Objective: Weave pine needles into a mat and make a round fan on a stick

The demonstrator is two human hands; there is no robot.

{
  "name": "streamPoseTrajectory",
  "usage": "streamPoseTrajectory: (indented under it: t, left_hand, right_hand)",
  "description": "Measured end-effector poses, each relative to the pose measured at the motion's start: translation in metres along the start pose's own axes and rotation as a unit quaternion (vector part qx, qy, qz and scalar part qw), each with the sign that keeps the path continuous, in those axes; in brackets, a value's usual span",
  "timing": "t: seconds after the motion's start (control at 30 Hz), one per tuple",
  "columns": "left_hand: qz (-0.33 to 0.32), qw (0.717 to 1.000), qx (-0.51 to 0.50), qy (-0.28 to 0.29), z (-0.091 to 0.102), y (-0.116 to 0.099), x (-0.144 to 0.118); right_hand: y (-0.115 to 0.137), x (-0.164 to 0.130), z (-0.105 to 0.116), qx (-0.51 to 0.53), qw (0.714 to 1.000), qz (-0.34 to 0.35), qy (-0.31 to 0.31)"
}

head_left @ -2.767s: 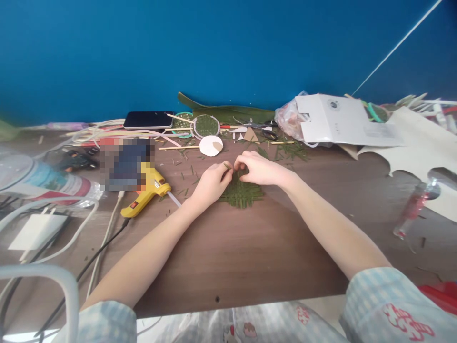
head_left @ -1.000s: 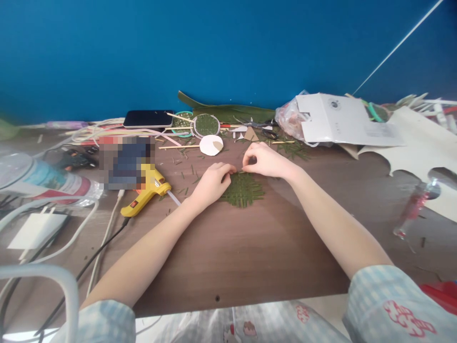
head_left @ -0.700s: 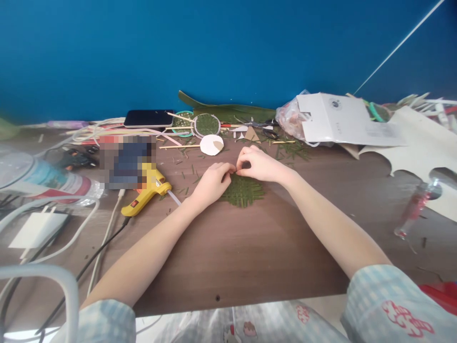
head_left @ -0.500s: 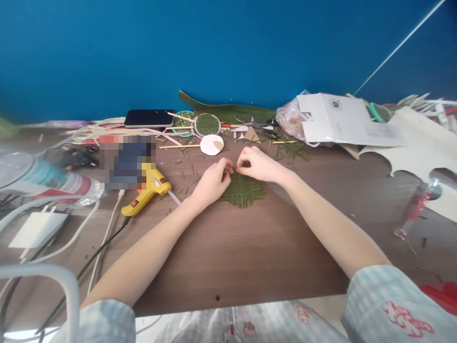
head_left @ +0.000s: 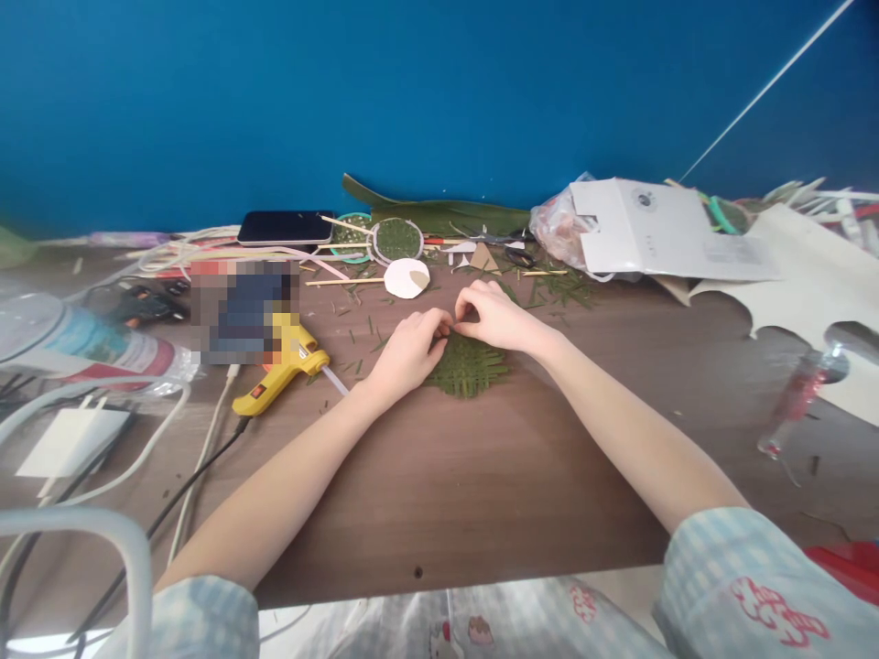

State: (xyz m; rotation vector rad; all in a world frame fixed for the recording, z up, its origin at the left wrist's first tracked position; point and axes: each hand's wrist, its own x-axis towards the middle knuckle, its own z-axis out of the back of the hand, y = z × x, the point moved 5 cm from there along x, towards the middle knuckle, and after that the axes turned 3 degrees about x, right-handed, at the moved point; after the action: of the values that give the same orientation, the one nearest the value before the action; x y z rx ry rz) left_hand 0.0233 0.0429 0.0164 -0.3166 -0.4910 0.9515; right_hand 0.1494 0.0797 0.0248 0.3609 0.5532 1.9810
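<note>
A small mat woven from green leaf strips point(head_left: 473, 368) lies on the brown table between my hands. My left hand point(head_left: 414, 350) covers its left side, fingers curled and pinched at the far edge. From the other side, my right hand point(head_left: 495, 316) closes thumb and forefinger on that same far edge. The two sets of fingertips nearly meet, and the exact strip between them is too small to make out. Just beyond lies a white paper disc on a stick point(head_left: 406, 278), and behind it a round green leaf fan with a pale rim point(head_left: 396, 242).
A yellow glue gun point(head_left: 281, 373) lies left with its cord trailing forward. Behind are a phone point(head_left: 286, 228), scissors point(head_left: 520, 256), leaf scraps point(head_left: 567, 286) and a long leaf point(head_left: 453, 218). A folded white box point(head_left: 669, 229) and cut cardboard point(head_left: 789, 275) occupy the right.
My left hand has lowered slightly and turned flatter over the mat's left side. My right hand stays pinched at the far edge, with hardly any shift.
</note>
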Motion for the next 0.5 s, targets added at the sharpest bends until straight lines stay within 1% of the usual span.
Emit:
streamPoseTrajectory:
  t: [0.13,0.27,0.4,0.43,0.5]
  left_hand:
    - [-0.016,0.999,0.032,0.018,-0.002,-0.001,0.0]
    - [-0.014,0.998,0.047,0.032,-0.003,-0.002,0.0]
    - [-0.008,0.999,0.037,0.035,-0.002,-0.003,0.001]
    - [-0.008,0.999,0.034,0.034,-0.002,-0.003,0.001]
    - [-0.009,0.999,0.027,0.035,-0.001,-0.003,0.001]
  right_hand:
    - [-0.002,0.0,0.0,0.007,1.0,-0.016,-0.003]
    - [-0.002,-0.001,0.003,0.024,0.999,-0.017,0.014]
    - [-0.006,-0.003,0.018,0.008,1.0,-0.021,0.004]
    - [-0.008,-0.003,0.022,0.007,1.0,-0.023,0.009]
    - [-0.015,-0.006,0.028,0.012,0.997,-0.068,0.043]
